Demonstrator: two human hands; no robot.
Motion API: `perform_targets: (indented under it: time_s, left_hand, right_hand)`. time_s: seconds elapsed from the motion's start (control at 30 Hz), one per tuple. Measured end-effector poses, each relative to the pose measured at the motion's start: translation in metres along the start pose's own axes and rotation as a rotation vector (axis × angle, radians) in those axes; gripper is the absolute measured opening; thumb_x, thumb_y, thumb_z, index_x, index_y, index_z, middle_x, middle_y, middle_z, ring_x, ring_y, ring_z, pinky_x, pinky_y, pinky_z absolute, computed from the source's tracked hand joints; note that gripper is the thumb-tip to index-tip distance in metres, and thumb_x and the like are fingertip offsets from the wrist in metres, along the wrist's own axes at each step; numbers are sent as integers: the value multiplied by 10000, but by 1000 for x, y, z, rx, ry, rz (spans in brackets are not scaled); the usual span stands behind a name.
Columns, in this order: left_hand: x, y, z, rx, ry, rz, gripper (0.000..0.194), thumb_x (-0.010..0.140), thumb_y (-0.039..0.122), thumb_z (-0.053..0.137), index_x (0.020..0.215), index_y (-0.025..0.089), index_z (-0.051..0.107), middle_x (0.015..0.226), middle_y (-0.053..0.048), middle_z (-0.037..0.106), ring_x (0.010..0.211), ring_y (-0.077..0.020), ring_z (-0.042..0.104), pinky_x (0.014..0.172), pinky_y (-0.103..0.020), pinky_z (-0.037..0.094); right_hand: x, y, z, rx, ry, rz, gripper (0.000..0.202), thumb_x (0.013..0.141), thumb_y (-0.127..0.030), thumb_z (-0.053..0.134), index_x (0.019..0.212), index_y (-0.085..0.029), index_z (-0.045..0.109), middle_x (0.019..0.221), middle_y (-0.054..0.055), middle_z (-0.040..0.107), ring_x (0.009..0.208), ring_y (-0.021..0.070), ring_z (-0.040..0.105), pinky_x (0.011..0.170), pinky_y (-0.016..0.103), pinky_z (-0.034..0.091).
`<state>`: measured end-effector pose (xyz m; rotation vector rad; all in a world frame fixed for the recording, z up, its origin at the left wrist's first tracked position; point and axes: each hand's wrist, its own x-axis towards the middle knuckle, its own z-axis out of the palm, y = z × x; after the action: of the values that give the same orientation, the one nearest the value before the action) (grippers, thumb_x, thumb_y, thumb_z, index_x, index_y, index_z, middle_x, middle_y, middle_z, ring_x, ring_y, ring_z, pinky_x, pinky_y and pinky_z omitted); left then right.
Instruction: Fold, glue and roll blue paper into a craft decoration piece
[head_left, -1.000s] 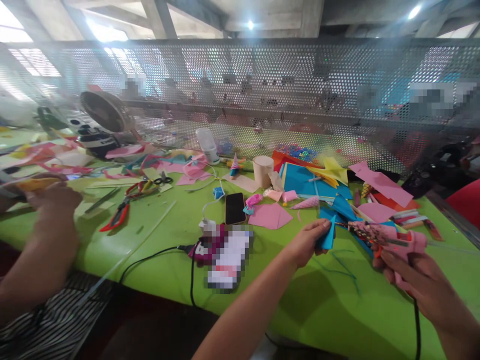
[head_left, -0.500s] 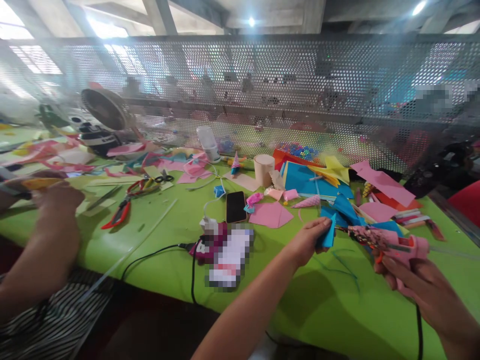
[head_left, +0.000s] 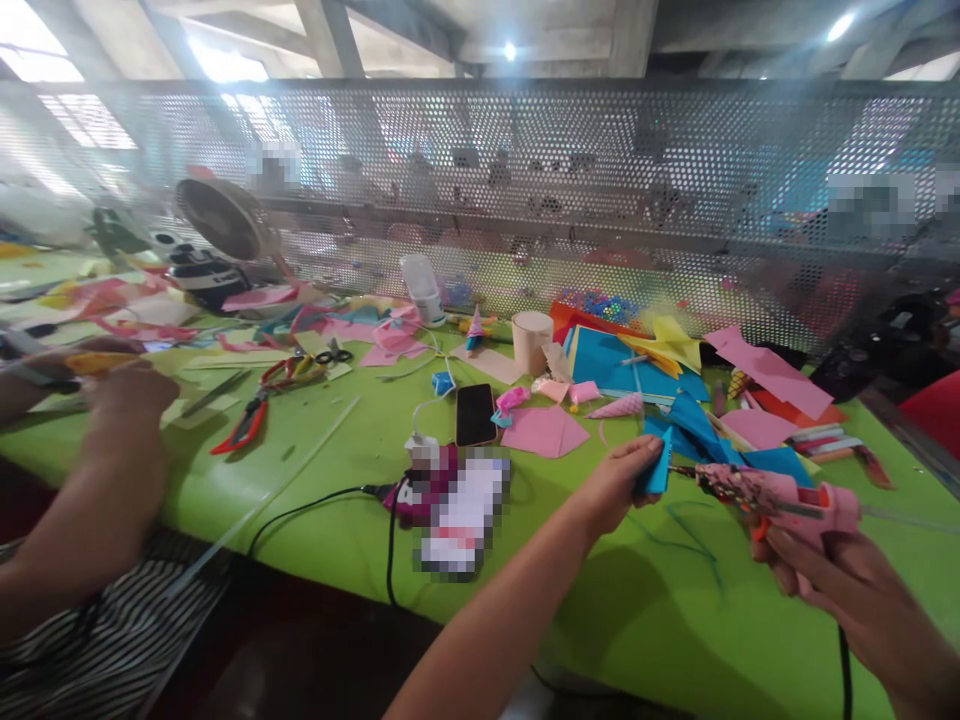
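Observation:
My left hand (head_left: 626,480) pinches a small folded piece of blue paper (head_left: 660,468) above the green table. In my right hand (head_left: 832,565) is a pink hot glue gun (head_left: 795,503), its nozzle pointing left at the paper's edge, with a small gap between them. Dark clumps cover the front of the gun, and a clear glue stick trails from its back. Beneath the hands lie thin teal strands (head_left: 694,535). Behind them are crumpled blue paper (head_left: 686,425) and a pink paper cone (head_left: 619,405).
A power strip (head_left: 424,490), a lit phone (head_left: 463,520) and a dark phone (head_left: 476,414) lie left of my hands. Red-handled pliers (head_left: 244,425) and small scissors (head_left: 335,353) are farther left, near a co-worker's hands (head_left: 135,385). A perforated metal screen (head_left: 465,200) stands behind.
The glue gun's nozzle has drawn slightly back to the right from the blue paper. My left hand stays nearly still with the paper. The whole view has shifted a little.

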<state>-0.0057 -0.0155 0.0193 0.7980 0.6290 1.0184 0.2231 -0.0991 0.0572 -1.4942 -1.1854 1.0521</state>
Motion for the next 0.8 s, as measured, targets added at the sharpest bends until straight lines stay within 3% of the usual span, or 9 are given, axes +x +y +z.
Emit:
perform_targets:
  time_s: [0.1, 0.23, 0.4, 0.5, 0.67, 0.8]
  left_hand:
    - [1, 0, 1, -24, 40, -11, 690, 599, 723, 949, 876, 200, 595, 729, 45, 506, 589, -89, 440, 534, -232, 318]
    - [3, -1, 0, -48, 61, -16, 690, 588, 707, 965, 885, 195, 611, 756, 35, 533, 618, -95, 469, 557, -232, 366]
    - [6, -3, -1, -49, 78, -24, 668, 613, 704, 957, 878, 194, 617, 750, 37, 522, 623, -93, 464, 554, -229, 360]
    - [6, -3, -1, -41, 88, -7, 646, 648, 708, 933, 875, 195, 612, 747, 35, 520, 618, -93, 458, 548, -229, 350]
    - [6, -1, -2, 5, 93, 10, 583, 734, 699, 862, 883, 184, 635, 758, 10, 575, 600, -96, 482, 535, -230, 335]
    - [5, 1, -3, 4, 250, -6, 483, 724, 569, 843, 926, 202, 602, 713, 37, 569, 568, -104, 513, 499, -219, 338]
  right_hand:
    - [-4, 0, 2, 13, -27, 23, 570, 559, -712, 961, 743, -194, 812, 690, 78, 739, 548, 193, 559, 489, 304, 434]
    - [-8, 1, 3, 14, 45, -20, 551, 612, -715, 937, 766, -202, 809, 673, 65, 717, 554, 190, 534, 487, 293, 400]
    - [1, 13, -9, -57, -105, 61, 575, 560, -762, 924, 662, -212, 792, 556, 59, 638, 543, 217, 554, 469, 313, 443]
    - [5, 24, -21, -51, -116, 76, 540, 554, -714, 950, 692, -209, 815, 641, 85, 706, 584, 224, 584, 485, 320, 475]
    - [11, 27, -47, 200, 88, 44, 472, 532, -577, 1019, 758, -213, 821, 771, 96, 776, 574, 217, 615, 460, 322, 485]
    - [23, 21, -87, 252, 297, -28, 445, 638, -541, 1010, 836, -199, 806, 755, 57, 756, 586, 168, 617, 496, 271, 466]
